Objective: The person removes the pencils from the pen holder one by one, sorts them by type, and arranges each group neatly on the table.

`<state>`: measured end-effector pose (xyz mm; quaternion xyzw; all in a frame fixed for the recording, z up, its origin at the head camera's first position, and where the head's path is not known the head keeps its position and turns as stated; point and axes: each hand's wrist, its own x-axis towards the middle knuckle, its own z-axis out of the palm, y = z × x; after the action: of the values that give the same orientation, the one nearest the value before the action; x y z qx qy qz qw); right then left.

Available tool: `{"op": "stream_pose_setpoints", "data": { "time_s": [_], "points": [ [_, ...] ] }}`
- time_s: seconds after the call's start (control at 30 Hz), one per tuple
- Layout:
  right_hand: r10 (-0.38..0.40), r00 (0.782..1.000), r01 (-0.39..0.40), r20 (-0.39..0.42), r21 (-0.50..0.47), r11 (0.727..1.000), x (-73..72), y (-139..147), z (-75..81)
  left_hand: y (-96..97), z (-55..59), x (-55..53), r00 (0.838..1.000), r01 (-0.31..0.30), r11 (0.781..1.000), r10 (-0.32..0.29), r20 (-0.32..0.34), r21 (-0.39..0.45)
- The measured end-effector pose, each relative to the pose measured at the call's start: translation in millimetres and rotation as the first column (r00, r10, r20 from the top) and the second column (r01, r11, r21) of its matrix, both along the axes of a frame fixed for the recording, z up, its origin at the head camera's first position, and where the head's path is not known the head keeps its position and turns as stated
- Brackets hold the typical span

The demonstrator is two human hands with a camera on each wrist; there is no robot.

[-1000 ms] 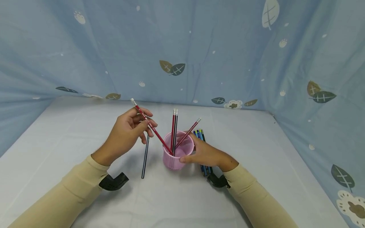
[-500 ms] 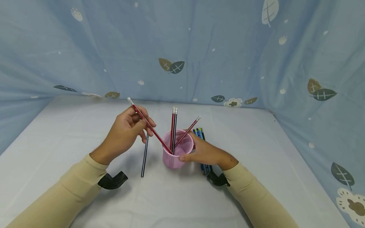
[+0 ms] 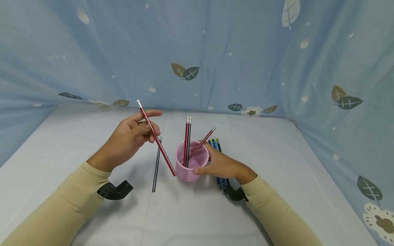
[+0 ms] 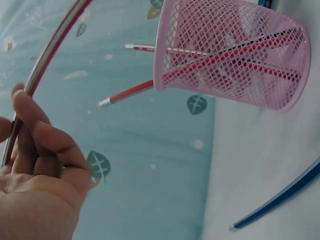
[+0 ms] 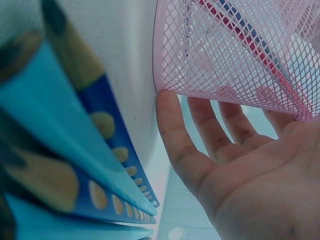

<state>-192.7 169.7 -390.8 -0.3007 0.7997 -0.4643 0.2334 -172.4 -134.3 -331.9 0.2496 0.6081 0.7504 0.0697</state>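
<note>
My left hand [image 3: 127,140] pinches a red pencil [image 3: 158,143] with a white eraser end up, its lower end just left of the pink mesh cup [image 3: 181,174]. Around the cup's right side curls my right hand [image 3: 224,165], thumb at the front rim. Inside the cup stand a red pencil [image 3: 186,136] and a dark pencil [image 3: 189,136] side by side, while another red pencil [image 3: 204,140] leans right. A dark blue pencil [image 3: 156,171] lies on the table below the left hand. In the right wrist view, the right fingers [image 5: 180,135] touch the mesh wall.
Several blue and dark pencils [image 3: 219,181] lie together to the right of the cup, partly under the right hand. They look large and close in the right wrist view. A blue patterned cloth [image 3: 197,44] hangs behind the white table [image 3: 264,147].
The left hand has drawn back to the left, and the red pencil's lower end has come out of the cup to a spot beside it. The right hand and cup stay put.
</note>
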Motion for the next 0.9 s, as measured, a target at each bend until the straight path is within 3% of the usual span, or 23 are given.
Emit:
{"op": "stream_pose_setpoints", "data": {
  "time_s": [0.27, 0.47, 0.67, 0.9],
  "points": [
    [-0.002, 1.000, 0.002, -0.006, 0.004, 1.000, 0.1, -1, -0.1, -6.5, -6.9, -7.1, 0.994, 0.107, 0.993, -0.108, -0.006, -0.052],
    [0.003, 1.000, -0.003, 0.001, 0.009, 1.000, -0.2, 0, -0.5, -11.0, -11.2, -11.2, 0.980, 0.195, 0.979, -0.197, -0.030, -0.051],
    [0.002, 1.000, -0.002, -0.011, -0.006, 1.000, -0.7, 0, 0.4, -14.8, -14.2, -14.4, 0.984, 0.172, 0.975, -0.177, -0.024, -0.142],
    [0.006, 1.000, -0.006, 0.004, -0.006, 1.000, -1.3, 0, -0.5, -15.3, -16.9, -14.5, 0.991, 0.134, 0.965, -0.129, 0.041, -0.224]
  ]
}}
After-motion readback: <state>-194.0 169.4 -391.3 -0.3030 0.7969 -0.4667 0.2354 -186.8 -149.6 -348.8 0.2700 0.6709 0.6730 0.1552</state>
